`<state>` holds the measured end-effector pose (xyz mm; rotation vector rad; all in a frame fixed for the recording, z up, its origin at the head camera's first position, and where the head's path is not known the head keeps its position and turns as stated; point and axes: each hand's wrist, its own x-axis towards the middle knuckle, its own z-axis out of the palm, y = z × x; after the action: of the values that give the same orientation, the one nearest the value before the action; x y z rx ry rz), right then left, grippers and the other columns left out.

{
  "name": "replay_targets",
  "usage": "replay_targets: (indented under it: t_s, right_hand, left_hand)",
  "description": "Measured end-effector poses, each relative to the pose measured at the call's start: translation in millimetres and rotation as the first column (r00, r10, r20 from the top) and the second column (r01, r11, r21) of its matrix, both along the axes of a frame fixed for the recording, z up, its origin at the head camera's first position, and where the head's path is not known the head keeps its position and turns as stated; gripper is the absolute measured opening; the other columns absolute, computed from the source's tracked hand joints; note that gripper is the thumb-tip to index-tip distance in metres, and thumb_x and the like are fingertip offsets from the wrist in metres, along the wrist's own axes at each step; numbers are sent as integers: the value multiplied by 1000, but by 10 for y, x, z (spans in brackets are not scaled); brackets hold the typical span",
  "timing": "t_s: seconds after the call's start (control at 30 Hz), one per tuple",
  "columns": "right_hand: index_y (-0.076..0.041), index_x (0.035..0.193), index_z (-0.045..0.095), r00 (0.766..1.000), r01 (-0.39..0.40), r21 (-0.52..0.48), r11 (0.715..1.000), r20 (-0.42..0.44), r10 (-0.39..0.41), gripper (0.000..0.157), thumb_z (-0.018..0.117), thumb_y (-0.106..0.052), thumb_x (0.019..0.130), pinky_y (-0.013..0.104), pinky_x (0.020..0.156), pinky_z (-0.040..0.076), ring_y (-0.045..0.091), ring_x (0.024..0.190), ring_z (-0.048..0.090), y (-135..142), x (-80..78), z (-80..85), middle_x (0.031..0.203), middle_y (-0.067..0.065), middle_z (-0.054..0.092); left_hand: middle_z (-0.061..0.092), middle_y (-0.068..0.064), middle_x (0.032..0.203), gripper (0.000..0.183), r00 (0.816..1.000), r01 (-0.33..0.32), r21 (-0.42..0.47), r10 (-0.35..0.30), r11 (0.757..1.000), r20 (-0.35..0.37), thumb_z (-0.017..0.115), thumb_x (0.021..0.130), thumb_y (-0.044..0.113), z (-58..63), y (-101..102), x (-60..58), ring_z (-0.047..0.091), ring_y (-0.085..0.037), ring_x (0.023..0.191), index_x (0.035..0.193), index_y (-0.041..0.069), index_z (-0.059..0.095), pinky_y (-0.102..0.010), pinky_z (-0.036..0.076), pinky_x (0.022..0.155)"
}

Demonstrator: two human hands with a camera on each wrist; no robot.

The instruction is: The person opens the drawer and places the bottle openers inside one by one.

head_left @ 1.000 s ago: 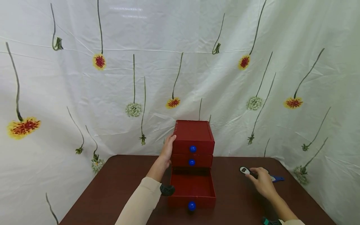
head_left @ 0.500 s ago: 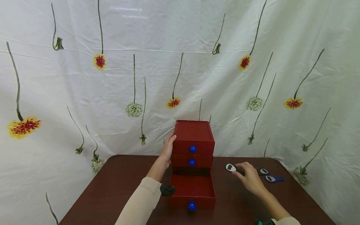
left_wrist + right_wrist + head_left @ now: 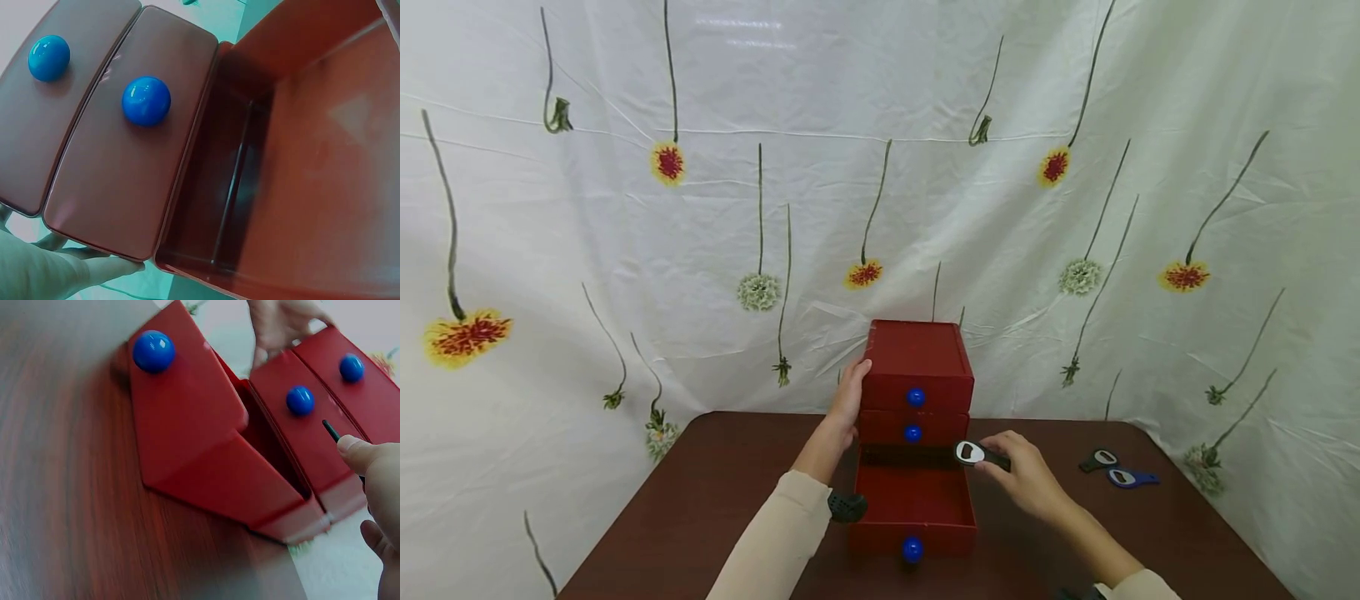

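Note:
My left hand rests against the left side of a red drawer cabinet; in the left wrist view the thumb lies straight along that side. The cabinet's bottom drawer is pulled out, and its visible inside holds nothing. The two upper drawers are closed; each drawer has a round blue knob. My right hand pinches a black bottle opener by its handle, its silver head pointing left. The opener hangs above the right rear edge of the pulled-out drawer. In the right wrist view only the opener's thin dark edge shows.
Two more bottle openers, a dark one and a blue one, lie at the right on the dark wooden table. A white cloth with printed flowers hangs behind the table.
My right hand has carried the black bottle opener leftward from beside the other openers to the drawer, uncovering those two. My left hand has stayed on the cabinet.

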<state>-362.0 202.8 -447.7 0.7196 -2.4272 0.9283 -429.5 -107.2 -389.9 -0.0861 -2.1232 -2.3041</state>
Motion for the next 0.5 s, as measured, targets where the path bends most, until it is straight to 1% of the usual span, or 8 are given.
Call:
replay_targets:
  t_s: [0.2, 0.3, 0.5]
  right_hand:
    - [-5, 113, 74, 994, -107, 32, 994, 28, 107, 25, 81, -18, 92, 35, 82, 56, 15, 95, 62, -242, 15, 0, 105, -4, 65]
    - [-4, 114, 73, 988, -151, 46, 988, 41, 149, 26, 79, -20, 94, 37, 83, 56, 17, 97, 63, -363, 8, -2, 107, -1, 65]
    - [-4, 115, 73, 978, -198, 101, 975, 86, 189, 28, 76, -25, 97, 38, 83, 53, 19, 97, 59, -605, -25, -42, 107, -2, 64]
  left_hand:
    - [28, -18, 160, 73, 1000, -1, 0, 1, 1000, -12, 44, 103, 60, 3, -1, -4, 30, -45, 141, 163, 23, 25, -83, 25, 99]
    - [28, -18, 160, 73, 1000, 1, -7, -1, 1000, -9, 45, 103, 61, -9, -4, -16, 31, -45, 141, 163, 23, 26, -83, 25, 99]
    - [32, -18, 157, 72, 1000, 8, 1, -8, 1000, -6, 45, 102, 61, -23, -11, -37, 33, -44, 139, 162, 24, 28, -82, 25, 99]
